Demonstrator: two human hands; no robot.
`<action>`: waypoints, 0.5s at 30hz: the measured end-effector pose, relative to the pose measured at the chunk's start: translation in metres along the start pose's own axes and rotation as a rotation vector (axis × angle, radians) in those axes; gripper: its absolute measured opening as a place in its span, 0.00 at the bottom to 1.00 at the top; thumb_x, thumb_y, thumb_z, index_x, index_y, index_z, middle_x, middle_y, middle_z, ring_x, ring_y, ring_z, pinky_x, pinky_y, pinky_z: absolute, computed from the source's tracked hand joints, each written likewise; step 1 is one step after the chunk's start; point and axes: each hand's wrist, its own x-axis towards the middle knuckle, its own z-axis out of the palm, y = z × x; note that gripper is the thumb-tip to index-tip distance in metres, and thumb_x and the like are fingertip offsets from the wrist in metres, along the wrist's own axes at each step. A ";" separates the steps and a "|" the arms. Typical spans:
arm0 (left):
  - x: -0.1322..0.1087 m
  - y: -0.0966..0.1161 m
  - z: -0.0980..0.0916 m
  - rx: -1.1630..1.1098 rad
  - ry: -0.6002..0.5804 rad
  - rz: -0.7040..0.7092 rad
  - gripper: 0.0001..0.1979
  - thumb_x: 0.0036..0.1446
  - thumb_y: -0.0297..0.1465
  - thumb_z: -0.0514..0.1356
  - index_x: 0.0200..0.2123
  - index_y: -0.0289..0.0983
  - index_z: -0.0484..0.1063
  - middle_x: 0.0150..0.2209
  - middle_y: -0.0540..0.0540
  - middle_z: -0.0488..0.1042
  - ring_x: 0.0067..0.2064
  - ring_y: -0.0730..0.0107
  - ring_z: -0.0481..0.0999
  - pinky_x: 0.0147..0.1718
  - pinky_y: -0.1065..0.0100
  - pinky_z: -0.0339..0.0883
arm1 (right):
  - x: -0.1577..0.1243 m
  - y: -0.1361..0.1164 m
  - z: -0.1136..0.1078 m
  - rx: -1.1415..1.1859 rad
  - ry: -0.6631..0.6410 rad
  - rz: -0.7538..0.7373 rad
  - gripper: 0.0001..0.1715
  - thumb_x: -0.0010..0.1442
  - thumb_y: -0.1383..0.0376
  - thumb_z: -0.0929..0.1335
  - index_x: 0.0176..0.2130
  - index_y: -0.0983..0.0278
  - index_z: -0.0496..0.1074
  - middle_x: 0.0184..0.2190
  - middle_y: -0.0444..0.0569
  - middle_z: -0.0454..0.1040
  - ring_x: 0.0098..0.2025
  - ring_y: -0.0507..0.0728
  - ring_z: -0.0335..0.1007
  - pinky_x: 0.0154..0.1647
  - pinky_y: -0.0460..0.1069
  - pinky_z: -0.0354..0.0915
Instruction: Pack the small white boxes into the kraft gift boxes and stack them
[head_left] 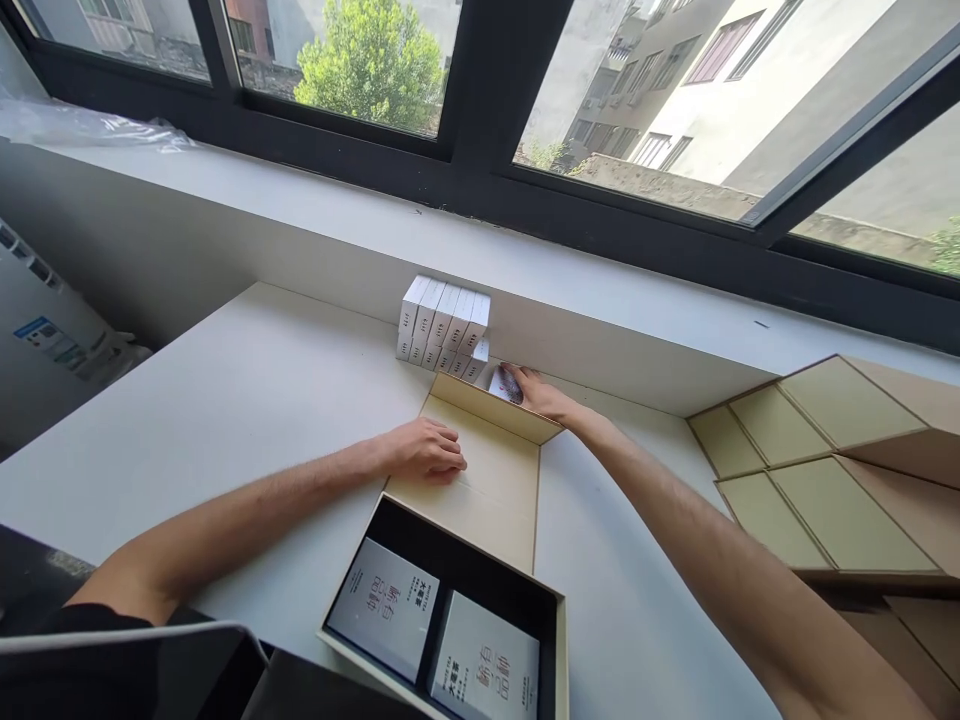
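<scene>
A cream gift box [561,640] with a dark lining lies open at the front, its hinged lid [487,500] folded back flat and the lid's end flap [495,408] standing up. Two pale grey tea boxes [386,608] lie in it, side by side. My left hand [426,450] rests on the inside of the lid, fingers curled in with nothing visible in them. Beyond the flap, my right hand [538,392] grips a small white box [504,385] with a dark printed patch; the flap partly hides it. Just left of it stand small white boxes [442,310] in two tiers.
A white ledge [337,220] runs along the back of the white table [225,390], under dark-framed windows. Several cream and brown gift boxes [795,430] are stacked at the right. Clear plastic wrap [90,128] lies on the ledge at far left. A dark chair edge [150,650] is at lower left.
</scene>
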 end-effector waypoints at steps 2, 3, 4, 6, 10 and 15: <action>0.000 0.001 0.000 0.006 0.010 0.003 0.10 0.66 0.29 0.54 0.32 0.41 0.74 0.31 0.47 0.81 0.34 0.69 0.76 0.36 0.66 0.67 | -0.018 0.000 -0.008 0.102 0.047 0.014 0.48 0.55 0.47 0.69 0.66 0.65 0.58 0.59 0.64 0.69 0.60 0.71 0.67 0.60 0.63 0.63; 0.000 0.002 0.001 0.009 0.016 0.008 0.10 0.66 0.29 0.54 0.32 0.41 0.73 0.31 0.47 0.81 0.34 0.69 0.76 0.36 0.66 0.67 | -0.030 -0.002 -0.014 0.158 0.067 0.015 0.46 0.59 0.44 0.64 0.67 0.65 0.56 0.58 0.63 0.71 0.57 0.69 0.71 0.57 0.62 0.67; 0.000 0.002 0.001 0.012 0.024 0.014 0.10 0.66 0.29 0.54 0.32 0.41 0.73 0.31 0.47 0.81 0.34 0.69 0.76 0.36 0.66 0.67 | -0.042 -0.004 -0.019 0.202 0.083 0.010 0.45 0.63 0.42 0.57 0.67 0.66 0.54 0.57 0.63 0.72 0.54 0.68 0.73 0.53 0.61 0.70; 0.000 0.003 0.002 0.019 0.040 0.025 0.10 0.66 0.29 0.54 0.32 0.40 0.73 0.30 0.47 0.80 0.33 0.69 0.76 0.35 0.66 0.66 | -0.070 -0.013 -0.031 0.346 0.111 -0.025 0.46 0.65 0.41 0.48 0.68 0.67 0.52 0.57 0.64 0.72 0.52 0.67 0.75 0.50 0.61 0.71; 0.000 0.005 0.001 0.030 0.056 0.044 0.11 0.67 0.30 0.53 0.33 0.40 0.74 0.29 0.47 0.80 0.33 0.69 0.75 0.35 0.66 0.66 | -0.127 -0.044 -0.044 0.908 0.195 -0.130 0.45 0.62 0.39 0.53 0.64 0.62 0.61 0.59 0.62 0.70 0.55 0.72 0.72 0.54 0.66 0.68; -0.001 0.007 -0.003 0.034 0.031 0.020 0.13 0.68 0.31 0.52 0.34 0.40 0.75 0.30 0.46 0.79 0.34 0.68 0.75 0.36 0.66 0.67 | -0.188 -0.090 -0.020 1.131 0.334 0.031 0.36 0.61 0.46 0.57 0.60 0.60 0.66 0.57 0.60 0.72 0.55 0.72 0.72 0.47 0.65 0.72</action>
